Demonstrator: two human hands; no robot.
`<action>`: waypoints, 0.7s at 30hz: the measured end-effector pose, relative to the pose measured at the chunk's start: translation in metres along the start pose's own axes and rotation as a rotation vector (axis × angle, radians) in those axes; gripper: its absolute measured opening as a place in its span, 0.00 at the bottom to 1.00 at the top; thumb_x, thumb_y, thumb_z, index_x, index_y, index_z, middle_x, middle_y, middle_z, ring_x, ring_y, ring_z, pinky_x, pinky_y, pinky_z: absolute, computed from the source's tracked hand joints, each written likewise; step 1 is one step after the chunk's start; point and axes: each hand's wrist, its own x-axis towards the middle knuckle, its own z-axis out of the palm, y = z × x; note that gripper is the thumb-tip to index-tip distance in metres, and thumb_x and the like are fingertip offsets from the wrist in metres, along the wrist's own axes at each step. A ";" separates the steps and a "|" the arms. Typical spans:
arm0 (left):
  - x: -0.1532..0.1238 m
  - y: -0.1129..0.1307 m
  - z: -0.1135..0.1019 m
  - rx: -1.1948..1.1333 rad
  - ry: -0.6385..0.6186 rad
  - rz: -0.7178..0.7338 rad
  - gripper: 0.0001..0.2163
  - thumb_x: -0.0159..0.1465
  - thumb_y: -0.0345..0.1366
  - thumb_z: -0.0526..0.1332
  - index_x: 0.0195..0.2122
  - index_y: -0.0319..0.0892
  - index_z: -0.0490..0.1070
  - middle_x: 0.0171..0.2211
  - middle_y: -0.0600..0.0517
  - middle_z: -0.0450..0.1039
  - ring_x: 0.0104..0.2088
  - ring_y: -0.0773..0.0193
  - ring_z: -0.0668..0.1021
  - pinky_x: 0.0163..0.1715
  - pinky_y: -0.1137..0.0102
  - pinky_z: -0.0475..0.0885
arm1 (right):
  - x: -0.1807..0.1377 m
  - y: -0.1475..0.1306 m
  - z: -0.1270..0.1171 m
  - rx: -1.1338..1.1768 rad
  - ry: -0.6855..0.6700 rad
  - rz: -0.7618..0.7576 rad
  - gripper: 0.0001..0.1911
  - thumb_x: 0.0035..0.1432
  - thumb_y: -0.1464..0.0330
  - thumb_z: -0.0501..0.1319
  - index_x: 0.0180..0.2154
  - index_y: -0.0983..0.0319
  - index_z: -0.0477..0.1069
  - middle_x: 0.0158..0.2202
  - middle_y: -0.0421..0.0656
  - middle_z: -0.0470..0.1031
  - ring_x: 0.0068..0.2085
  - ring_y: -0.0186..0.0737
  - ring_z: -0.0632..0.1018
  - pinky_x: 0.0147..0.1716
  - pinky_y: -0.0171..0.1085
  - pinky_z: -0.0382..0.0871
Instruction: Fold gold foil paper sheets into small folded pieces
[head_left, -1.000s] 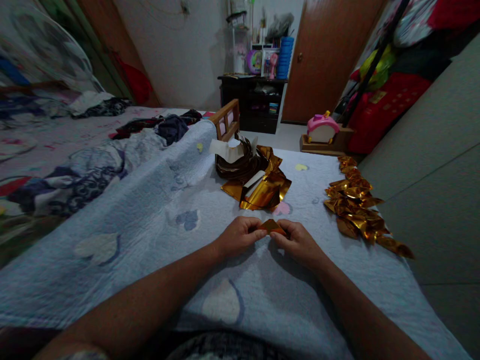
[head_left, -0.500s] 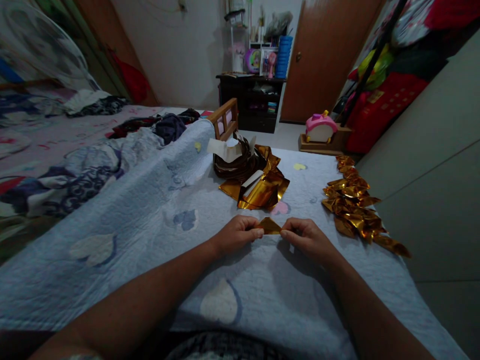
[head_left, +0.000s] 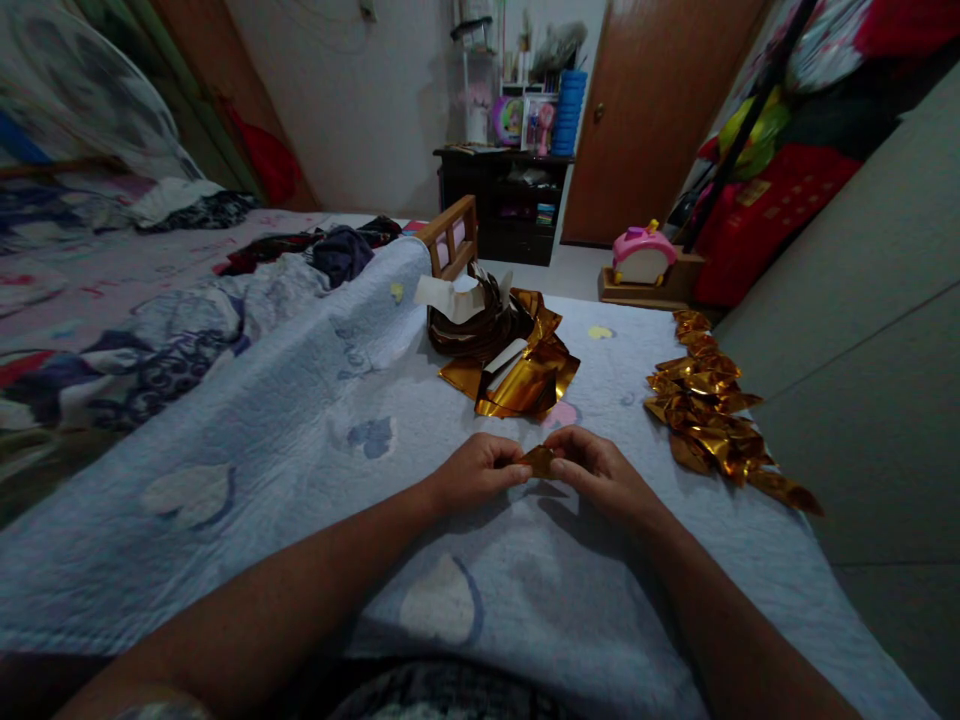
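A small folded piece of gold foil paper (head_left: 540, 461) sits between my two hands, low over the pale blue quilt (head_left: 315, 450). My left hand (head_left: 480, 472) pinches its left end with closed fingers. My right hand (head_left: 596, 470) curls over its right end, fingers closed on it. Most of the piece is hidden by my fingers. Just beyond my hands lies a loose stack of gold foil sheets (head_left: 525, 380) beside a dark brown pile topped with white paper (head_left: 472, 315).
A row of several folded gold pieces (head_left: 712, 410) runs along the quilt's right edge, next to a grey wall. Rumpled bedding and clothes (head_left: 225, 300) lie to the left. A pink toy (head_left: 643, 255), a dark cabinet (head_left: 510, 200) and a brown door stand at the back.
My right hand has moved left over the gold piece, bringing the two hands closer together. The piece looks shorter and more covered than half a second ago.
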 end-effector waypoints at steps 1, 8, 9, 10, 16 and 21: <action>0.000 0.001 0.001 0.025 -0.007 0.014 0.15 0.62 0.44 0.62 0.25 0.38 0.69 0.20 0.58 0.57 0.22 0.71 0.61 0.23 0.74 0.53 | 0.001 0.000 0.006 0.018 0.006 -0.006 0.16 0.58 0.57 0.64 0.40 0.62 0.73 0.31 0.40 0.72 0.31 0.36 0.71 0.30 0.35 0.63; -0.001 0.009 0.002 0.120 -0.038 0.066 0.15 0.63 0.42 0.60 0.23 0.38 0.68 0.21 0.58 0.57 0.24 0.71 0.61 0.25 0.73 0.54 | 0.006 0.002 0.021 0.013 0.076 0.018 0.13 0.59 0.59 0.62 0.27 0.62 0.71 0.23 0.38 0.67 0.25 0.33 0.65 0.25 0.34 0.57; -0.002 0.009 0.001 0.112 -0.041 0.064 0.15 0.64 0.42 0.60 0.24 0.37 0.69 0.20 0.58 0.57 0.23 0.71 0.61 0.25 0.73 0.54 | 0.006 0.001 0.020 0.034 0.076 0.022 0.14 0.58 0.59 0.62 0.27 0.62 0.71 0.23 0.38 0.68 0.25 0.33 0.65 0.25 0.34 0.58; -0.002 0.008 0.001 0.101 -0.042 0.060 0.15 0.64 0.42 0.60 0.25 0.37 0.70 0.20 0.58 0.57 0.23 0.71 0.62 0.25 0.73 0.54 | 0.005 0.001 0.019 0.055 0.076 0.027 0.14 0.58 0.58 0.62 0.27 0.62 0.71 0.23 0.38 0.68 0.25 0.33 0.66 0.25 0.34 0.58; -0.003 0.008 0.002 -0.006 -0.074 0.029 0.18 0.67 0.48 0.58 0.30 0.36 0.74 0.21 0.54 0.67 0.23 0.69 0.67 0.26 0.73 0.60 | 0.002 0.000 0.017 0.160 0.063 0.077 0.17 0.57 0.54 0.64 0.27 0.62 0.71 0.22 0.38 0.68 0.23 0.32 0.65 0.23 0.34 0.57; -0.004 0.010 -0.002 -0.004 -0.088 0.028 0.18 0.67 0.48 0.58 0.30 0.37 0.75 0.24 0.51 0.73 0.26 0.67 0.71 0.30 0.72 0.64 | 0.001 -0.001 0.014 0.223 0.084 0.106 0.19 0.56 0.53 0.65 0.27 0.61 0.70 0.22 0.37 0.67 0.23 0.32 0.64 0.22 0.33 0.54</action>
